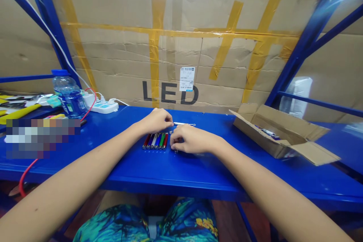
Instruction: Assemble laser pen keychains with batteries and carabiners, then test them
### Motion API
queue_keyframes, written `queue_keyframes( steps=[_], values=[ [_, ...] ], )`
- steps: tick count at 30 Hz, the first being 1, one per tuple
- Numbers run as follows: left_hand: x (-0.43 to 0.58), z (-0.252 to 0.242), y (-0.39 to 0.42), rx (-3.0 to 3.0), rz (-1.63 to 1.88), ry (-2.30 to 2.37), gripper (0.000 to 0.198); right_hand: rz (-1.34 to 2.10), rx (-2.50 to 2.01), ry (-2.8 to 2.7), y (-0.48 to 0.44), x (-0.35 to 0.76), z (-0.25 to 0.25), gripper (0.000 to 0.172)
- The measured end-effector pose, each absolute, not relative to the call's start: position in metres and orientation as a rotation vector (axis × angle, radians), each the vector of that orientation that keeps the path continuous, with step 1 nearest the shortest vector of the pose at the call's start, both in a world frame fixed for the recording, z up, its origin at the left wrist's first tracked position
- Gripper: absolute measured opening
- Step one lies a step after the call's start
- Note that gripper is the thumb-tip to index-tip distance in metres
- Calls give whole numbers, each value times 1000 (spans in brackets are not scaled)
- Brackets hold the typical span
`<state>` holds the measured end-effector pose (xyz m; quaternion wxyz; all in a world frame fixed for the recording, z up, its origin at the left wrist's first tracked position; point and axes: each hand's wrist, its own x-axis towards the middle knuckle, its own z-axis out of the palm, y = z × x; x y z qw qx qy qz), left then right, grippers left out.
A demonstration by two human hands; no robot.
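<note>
A row of several small coloured cylinders [155,141], red, white, blue and green among them, lies side by side on the blue shelf [181,170]. My left hand [157,120] rests just behind the row with its fingers curled at a thin metal piece [184,124]. My right hand [190,138] lies right of the row, fingers curled down onto the shelf at the row's right end. What either hand pinches is hidden by the fingers.
An open cardboard box [279,132] lies at the right. A water bottle [69,96] and a white power strip [103,106] stand at the back left. A large taped cardboard sheet marked LED [170,92] forms the back wall. Blue rack posts flank both sides.
</note>
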<state>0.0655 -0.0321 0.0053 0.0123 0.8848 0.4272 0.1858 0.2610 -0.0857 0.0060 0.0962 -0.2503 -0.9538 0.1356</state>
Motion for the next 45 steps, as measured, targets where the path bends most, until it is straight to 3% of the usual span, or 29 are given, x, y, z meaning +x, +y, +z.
queue_keyframes(
  steps=[11,18,23,29,36,45],
  values=[
    [69,6,-31,2663,1140,1348,19,-217,-1029,-2847,-108,242,9,16],
    [70,7,-35,2659,1271,1318,18,-294,-1191,-2802,-115,233,7,18],
    [72,11,-41,2699,1242,1245,17,19,-1255,-2560,-103,254,24,13],
    [77,12,-58,2933,547,795,13,719,-1101,-2125,-73,311,53,46],
    [86,7,-69,3020,198,715,15,1035,-1045,-2280,-69,324,35,14],
    [86,5,-64,2948,325,826,7,986,-1002,-2287,-69,309,22,8]
  ],
)
